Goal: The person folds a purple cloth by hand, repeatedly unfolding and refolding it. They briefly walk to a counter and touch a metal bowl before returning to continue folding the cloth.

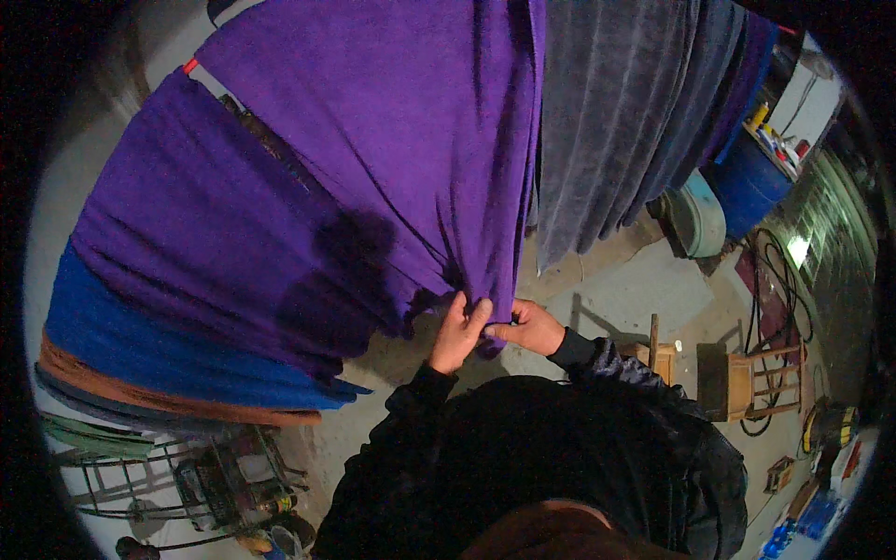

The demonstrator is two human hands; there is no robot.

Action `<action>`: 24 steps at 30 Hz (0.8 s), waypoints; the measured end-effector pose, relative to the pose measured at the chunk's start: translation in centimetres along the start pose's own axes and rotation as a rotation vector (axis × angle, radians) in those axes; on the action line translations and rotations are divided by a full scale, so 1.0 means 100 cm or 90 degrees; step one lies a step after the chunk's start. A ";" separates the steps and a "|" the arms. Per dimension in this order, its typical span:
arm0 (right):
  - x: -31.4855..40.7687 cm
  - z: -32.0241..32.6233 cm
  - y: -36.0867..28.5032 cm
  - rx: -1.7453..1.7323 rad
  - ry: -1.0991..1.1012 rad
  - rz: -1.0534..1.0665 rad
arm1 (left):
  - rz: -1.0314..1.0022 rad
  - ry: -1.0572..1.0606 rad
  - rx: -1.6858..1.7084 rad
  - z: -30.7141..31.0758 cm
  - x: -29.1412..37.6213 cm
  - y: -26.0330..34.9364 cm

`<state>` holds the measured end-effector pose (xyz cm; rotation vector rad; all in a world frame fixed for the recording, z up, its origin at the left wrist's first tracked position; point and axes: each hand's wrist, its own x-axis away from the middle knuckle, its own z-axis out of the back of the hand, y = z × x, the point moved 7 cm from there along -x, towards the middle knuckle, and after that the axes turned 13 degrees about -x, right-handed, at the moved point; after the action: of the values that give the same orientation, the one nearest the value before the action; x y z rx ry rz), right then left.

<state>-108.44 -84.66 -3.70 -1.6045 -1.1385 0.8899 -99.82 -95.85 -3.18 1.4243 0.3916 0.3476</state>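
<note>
A large purple cloth [392,105] hangs in front of me, and its lower end gathers into folds at my hands. My left hand [458,332] grips the bunched edge, thumb uppermost. Close beside it, my right hand [530,327] pinches the same cloth near its bottom corner. A short end of the fabric hangs below the fingers. To the left hangs a darker purple cloth [182,203], with a shadow falling across it. Several grey cloths [609,112] hang on the right.
Blue cloth [175,336] and brown cloth [175,388] hang at far left, above a metal rack [133,483]. At right are a blue barrel [745,185] carrying small items, a pale green tub [700,217], wooden chairs [742,385] and black cable [791,287] on the concrete floor.
</note>
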 end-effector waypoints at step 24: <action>0.001 -0.003 -0.009 0.053 -0.009 0.001 | 0.012 -0.049 0.045 -0.010 -0.016 0.017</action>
<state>-108.34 -84.53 -2.73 -1.5336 -1.0968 0.9388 -101.67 -95.47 -1.46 1.5071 0.3301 0.2961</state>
